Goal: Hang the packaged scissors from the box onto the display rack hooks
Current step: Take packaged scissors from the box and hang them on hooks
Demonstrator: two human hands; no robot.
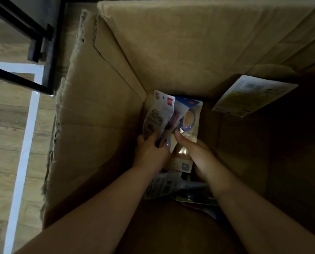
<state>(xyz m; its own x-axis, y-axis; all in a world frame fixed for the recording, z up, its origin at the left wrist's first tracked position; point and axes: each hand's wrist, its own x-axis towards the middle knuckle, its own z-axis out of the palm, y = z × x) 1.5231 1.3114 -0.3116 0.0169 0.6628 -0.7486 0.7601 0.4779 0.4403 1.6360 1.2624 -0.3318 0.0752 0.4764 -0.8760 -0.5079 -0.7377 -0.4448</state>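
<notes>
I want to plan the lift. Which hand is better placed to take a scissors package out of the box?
Probably the left hand: its fingers already curl round the front scissors package. The right hand only rests its thumb on the package behind.

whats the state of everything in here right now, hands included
cardboard box: open, flaps up, both arms reaching inside
left hand: gripping the white-backed scissors pack
right hand: thumb on the purple-handled scissors pack, fingers hidden beneath
yellow-labelled pack: leaning on the box's right wall, untouched
loose packs: lying on the box bottom under the arms
black rack frame: standing outside the box
</notes>
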